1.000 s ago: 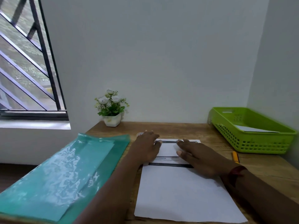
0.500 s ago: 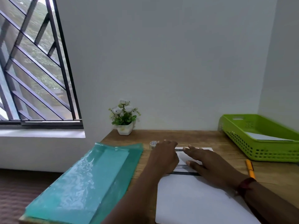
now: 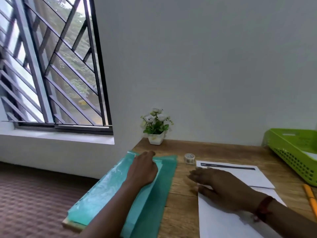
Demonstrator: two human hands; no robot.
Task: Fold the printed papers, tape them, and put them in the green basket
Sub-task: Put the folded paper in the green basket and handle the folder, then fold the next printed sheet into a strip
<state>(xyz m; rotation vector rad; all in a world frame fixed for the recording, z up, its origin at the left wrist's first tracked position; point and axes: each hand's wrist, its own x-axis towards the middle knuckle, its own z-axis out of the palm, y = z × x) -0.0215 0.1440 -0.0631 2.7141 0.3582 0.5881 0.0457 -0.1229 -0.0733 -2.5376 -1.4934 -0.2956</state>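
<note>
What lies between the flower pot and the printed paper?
Head view: a small tape roll stands on the wooden desk there, just off the printed paper at its far-left corner.

No legible text.
A dark band is printed across the top of the paper. Small pale marks are seen at its left end and near its middle, but they are too small and blurred to be read. A faint pattern is seen on the tape roll, with no letters that can be made out. A dark mark on one flower cannot be read either.
</note>
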